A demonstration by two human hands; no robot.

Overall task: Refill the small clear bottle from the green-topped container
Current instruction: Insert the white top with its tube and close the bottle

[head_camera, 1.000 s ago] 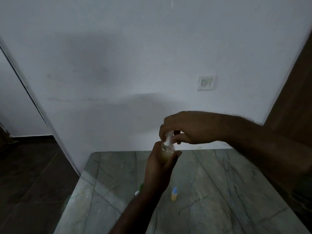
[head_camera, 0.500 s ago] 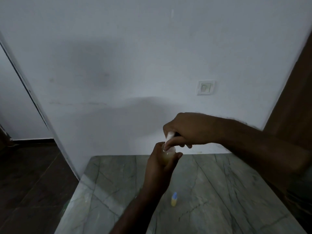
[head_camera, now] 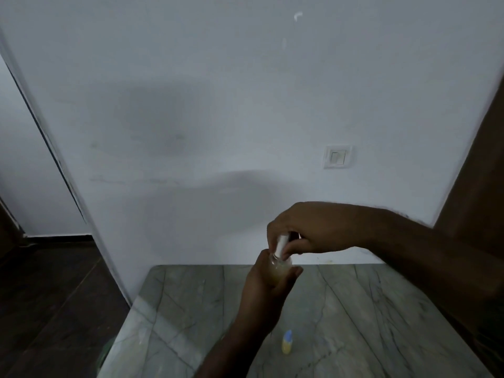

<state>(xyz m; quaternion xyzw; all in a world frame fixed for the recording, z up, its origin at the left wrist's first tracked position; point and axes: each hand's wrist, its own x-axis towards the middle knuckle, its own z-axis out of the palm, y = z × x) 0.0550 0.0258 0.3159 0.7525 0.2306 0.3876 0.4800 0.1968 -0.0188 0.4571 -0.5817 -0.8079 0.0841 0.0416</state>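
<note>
Bottle (head_camera: 278, 268) gripped in left hand (head_camera: 266, 293), right hand (head_camera: 313, 230) pinching cap (head_camera: 281, 244), above table (head_camera: 381, 309) far edge.

A vial (head_camera: 287, 341) stands on the table (head_camera: 381, 323), before and below the held bottle (head_camera: 279, 264).

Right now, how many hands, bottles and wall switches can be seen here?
Hands: 2 (left hand grips the small clear bottle; right hand pinches its white top)
Bottles: 2 (the small clear bottle; a yellow bottle with a blue cap, standing on the table)
Switches: 1 (wall switch)
Total: 5
</note>
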